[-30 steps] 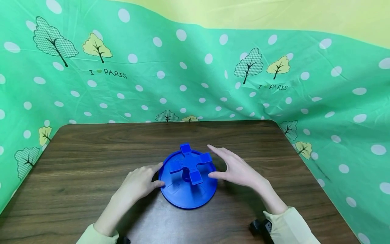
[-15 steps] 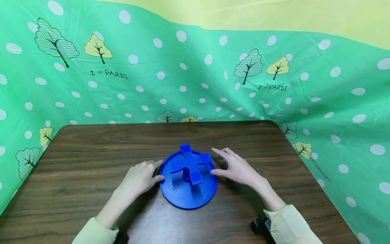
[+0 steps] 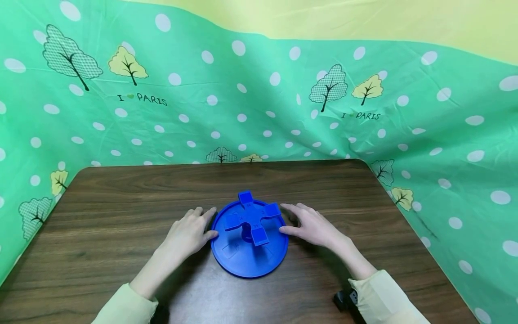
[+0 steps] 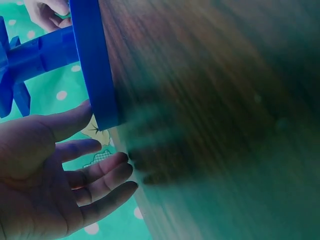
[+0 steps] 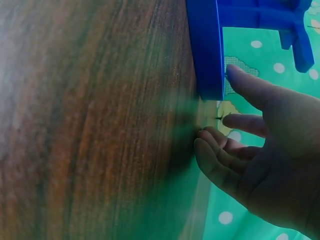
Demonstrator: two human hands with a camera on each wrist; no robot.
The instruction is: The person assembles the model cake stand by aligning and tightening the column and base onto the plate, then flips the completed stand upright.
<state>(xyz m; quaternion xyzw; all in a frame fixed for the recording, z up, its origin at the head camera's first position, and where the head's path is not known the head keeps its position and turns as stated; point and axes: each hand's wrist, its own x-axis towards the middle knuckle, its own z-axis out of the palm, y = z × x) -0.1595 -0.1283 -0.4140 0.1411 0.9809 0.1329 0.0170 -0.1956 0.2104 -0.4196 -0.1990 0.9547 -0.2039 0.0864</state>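
A blue plastic round base (image 3: 251, 265) lies flat on the table. From its middle rises a short post (image 4: 42, 54), topped by a cross-shaped piece (image 3: 252, 217) with several arms ending in raised tabs. My left hand (image 3: 188, 231) is at the base's left rim; in the left wrist view its thumb meets the rim, while the other fingers extend loosely near the tabletop. On the opposite side is my right hand (image 3: 313, 225), its thumb at or very close to the rim. The right wrist view has its fingers slightly bent, with nothing held between them.
The dark wood-grain table (image 3: 121, 211) stretches out on both sides of the base. Behind it and along its sides hangs a green dotted cloth (image 3: 259, 90) printed with trees. A black device (image 3: 346, 300) is at the right sleeve's cuff.
The right hand has drawn slightly away from the cross piece, its index finger lower than before. The left hand's fingers have spread and shifted a little. The blue base stays in place.
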